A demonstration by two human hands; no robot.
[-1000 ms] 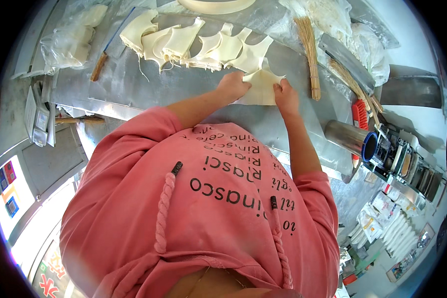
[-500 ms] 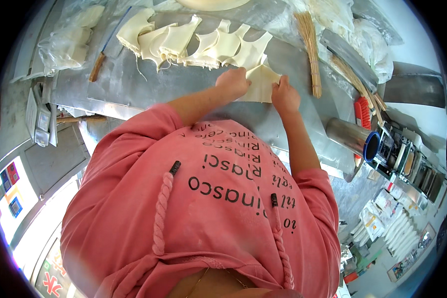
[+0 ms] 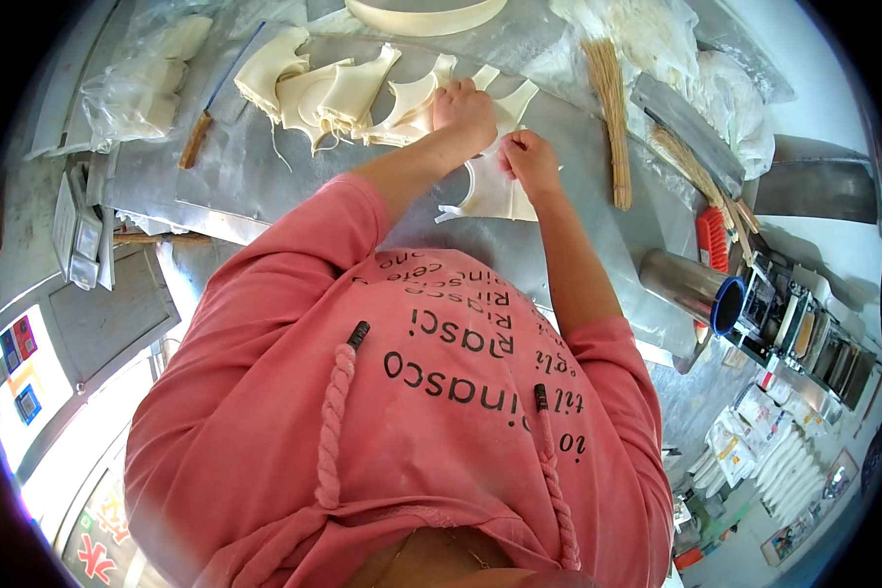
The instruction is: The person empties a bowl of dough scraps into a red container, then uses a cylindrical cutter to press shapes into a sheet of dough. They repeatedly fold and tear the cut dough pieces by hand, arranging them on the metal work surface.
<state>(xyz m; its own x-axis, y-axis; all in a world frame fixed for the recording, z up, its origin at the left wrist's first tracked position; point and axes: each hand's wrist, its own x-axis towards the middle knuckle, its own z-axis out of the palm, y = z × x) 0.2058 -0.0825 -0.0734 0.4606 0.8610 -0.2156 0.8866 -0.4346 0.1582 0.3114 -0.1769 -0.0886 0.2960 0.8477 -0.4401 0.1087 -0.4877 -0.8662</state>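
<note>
I lean over a grey worktable [image 3: 245,186] in a pink hooded top. My left hand [image 3: 465,110] rests on the right end of a row of cream-coloured curved sheet pieces [image 3: 348,93] lying across the table. My right hand [image 3: 529,159] pinches the upper edge of one such cream piece [image 3: 490,196], which lies flat just below the row. The two hands are close together, a few centimetres apart.
A bundle of thin straw-coloured sticks [image 3: 612,108] lies right of my hands. A wide flat blade [image 3: 686,122], a red-handled tool [image 3: 712,238] and a metal cylinder [image 3: 691,286] sit further right. Clear bags with cream pieces [image 3: 142,83] are at the far left; a knife with wooden handle [image 3: 211,122] lies nearby.
Both hands have shifted up toward the row of pieces. The cream piece they held together now lies lower on the table, with only the right hand on its edge.
</note>
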